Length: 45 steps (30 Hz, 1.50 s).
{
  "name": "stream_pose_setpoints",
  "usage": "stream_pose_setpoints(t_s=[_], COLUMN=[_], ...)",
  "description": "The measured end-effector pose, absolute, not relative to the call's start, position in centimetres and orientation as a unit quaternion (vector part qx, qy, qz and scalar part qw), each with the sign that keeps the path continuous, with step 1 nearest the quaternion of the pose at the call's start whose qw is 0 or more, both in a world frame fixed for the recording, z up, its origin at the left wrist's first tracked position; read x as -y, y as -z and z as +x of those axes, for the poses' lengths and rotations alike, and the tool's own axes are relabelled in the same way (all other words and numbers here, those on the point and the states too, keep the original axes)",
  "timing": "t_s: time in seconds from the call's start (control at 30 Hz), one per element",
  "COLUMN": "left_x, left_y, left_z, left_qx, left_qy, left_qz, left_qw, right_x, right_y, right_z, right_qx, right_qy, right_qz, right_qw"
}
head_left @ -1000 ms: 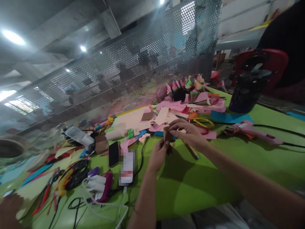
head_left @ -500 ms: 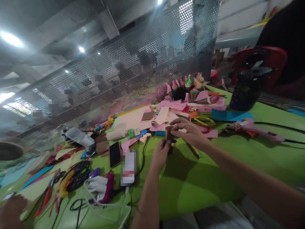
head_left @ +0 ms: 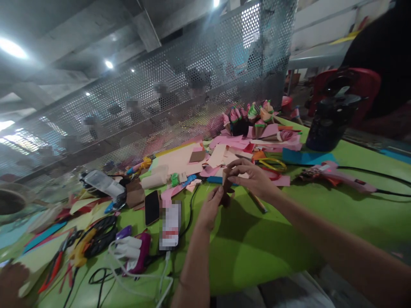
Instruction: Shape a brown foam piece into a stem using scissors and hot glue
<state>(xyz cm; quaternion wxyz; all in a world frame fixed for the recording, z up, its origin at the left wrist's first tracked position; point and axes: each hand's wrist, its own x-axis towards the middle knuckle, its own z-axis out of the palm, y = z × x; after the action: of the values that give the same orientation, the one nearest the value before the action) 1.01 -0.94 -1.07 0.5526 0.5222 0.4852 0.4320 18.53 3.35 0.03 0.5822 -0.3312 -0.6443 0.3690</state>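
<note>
While the left hand pinches the brown paper low down, above the green table, the right hand pinches its upper edge; step judged: shaping, calling for light, even fingertip pressure.

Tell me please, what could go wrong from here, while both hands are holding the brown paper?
The brown paper is curled between the left hand and right hand; it may crease or uncurl if either grip slips.

The pink glue gun shows a red light, so it may be hot; a passing forearm could touch it.
</note>
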Motion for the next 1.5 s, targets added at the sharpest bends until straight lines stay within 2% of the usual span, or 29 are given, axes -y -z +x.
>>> stream_pose_setpoints(t_s=[0.27,0.63,0.73,1.03,1.5], left_x=[0.7,0.4,0.1,0.3,0.5], left_y=[0.7,0.9,1.3,1.6,0.9], left_z=[1.0,0.9,0.7,0.7,1.2], left_qx=[-0.505,-0.489,-0.513,-0.58,-0.578], left_qy=[-0.416,-0.39,-0.375,-0.265,-0.177], left_qz=[0.579,0.625,0.655,0.759,0.797], left_qw=[0.486,0.467,0.408,0.128,-0.005], right_x=[-3.0,-3.3,-3.3,-3.6,-3.7], right_y=[-0.2,0.1,0.0,0.5,1.1], right_z=[18.3,18.4,18.4,18.6,18.8], right_qx=[0.635,0.614,0.601,0.577,0.54], right_qy=[-0.387,-0.381,-0.379,-0.354,-0.439], right_qz=[-0.325,-0.351,-0.374,-0.43,-0.438], right_qw=[0.584,0.595,0.596,0.597,0.569])
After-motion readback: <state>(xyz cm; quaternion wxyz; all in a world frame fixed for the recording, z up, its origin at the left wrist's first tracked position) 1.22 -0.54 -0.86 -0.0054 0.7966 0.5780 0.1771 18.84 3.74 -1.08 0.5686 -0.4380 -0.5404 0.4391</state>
